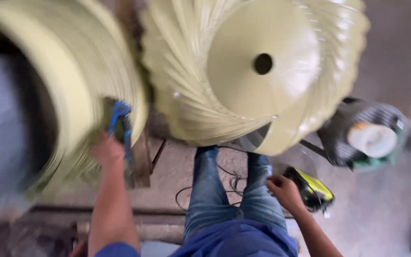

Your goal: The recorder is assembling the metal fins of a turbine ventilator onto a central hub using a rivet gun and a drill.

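Note:
My left hand is raised against the lower edge of a large pale yellow coil of strap on the left and grips a blue-handled tool. Lower down, my right hand hovers by my right knee, fingers curled, close to a black and yellow tool on the floor; contact with it is unclear. A second big pale yellow roll with a flat disc face and a centre hole hangs in front of me. The view is motion-blurred.
My legs in blue jeans stand on a concrete floor. A black cable loops between my feet. A dark reel with a white core lies on the right. Metal bars run along the floor at the lower left.

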